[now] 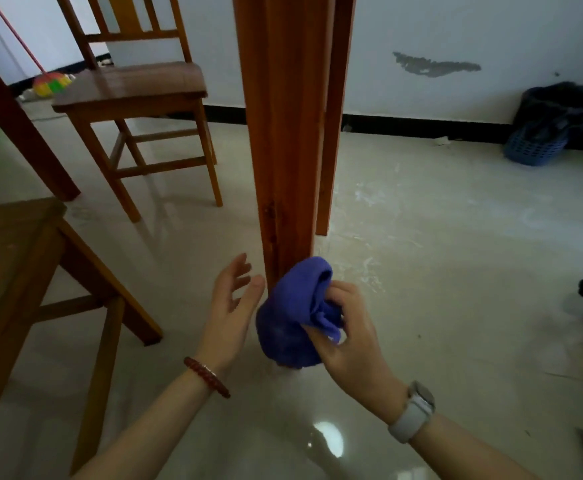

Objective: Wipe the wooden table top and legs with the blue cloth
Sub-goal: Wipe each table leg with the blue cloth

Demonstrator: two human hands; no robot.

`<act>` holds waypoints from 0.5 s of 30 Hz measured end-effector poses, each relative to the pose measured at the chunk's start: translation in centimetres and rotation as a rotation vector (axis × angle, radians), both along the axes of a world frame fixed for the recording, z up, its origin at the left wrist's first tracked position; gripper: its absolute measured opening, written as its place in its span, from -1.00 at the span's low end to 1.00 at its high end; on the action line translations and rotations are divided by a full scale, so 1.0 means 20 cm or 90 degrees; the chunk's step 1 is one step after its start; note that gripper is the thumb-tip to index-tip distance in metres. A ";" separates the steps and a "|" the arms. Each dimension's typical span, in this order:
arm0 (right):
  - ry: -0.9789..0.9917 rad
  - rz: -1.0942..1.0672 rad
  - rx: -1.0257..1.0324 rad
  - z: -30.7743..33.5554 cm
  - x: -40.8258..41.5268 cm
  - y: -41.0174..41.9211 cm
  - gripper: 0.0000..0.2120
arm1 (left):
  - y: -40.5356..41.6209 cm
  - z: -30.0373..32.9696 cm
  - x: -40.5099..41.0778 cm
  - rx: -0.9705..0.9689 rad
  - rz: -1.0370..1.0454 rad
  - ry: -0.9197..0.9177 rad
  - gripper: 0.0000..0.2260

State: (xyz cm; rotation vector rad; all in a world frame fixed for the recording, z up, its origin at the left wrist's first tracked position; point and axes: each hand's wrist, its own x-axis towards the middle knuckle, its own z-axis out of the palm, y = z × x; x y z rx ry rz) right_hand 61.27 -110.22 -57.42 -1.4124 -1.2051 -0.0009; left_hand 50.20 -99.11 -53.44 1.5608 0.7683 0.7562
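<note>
Tiled floor [421, 237], lined blue basket [539, 140], right hand [349, 337] gripping blue cloth [293, 320]

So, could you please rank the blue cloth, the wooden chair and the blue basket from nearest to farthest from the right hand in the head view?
1. Blue cloth: gripped in the right hand, low against the table leg.
2. Wooden chair: back left.
3. Blue basket: far right, by the wall.
</note>
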 end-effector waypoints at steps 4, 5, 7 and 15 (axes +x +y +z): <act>-0.010 -0.018 -0.029 0.05 -0.10 0.12 -0.72 | 0.04 -0.01 -0.10 -0.062 -0.167 -0.087 -0.68; -0.008 -0.019 -0.040 0.07 -0.11 0.13 -0.73 | 0.05 -0.02 -0.12 -0.062 -0.178 -0.097 -0.64; -0.039 -0.038 -0.060 0.09 -0.12 0.15 -0.74 | 0.07 -0.03 -0.15 -0.037 -0.186 -0.102 -0.59; -0.423 -0.196 -0.056 0.40 0.00 0.15 -0.73 | 0.37 0.25 -0.07 -0.013 0.182 -0.251 -0.74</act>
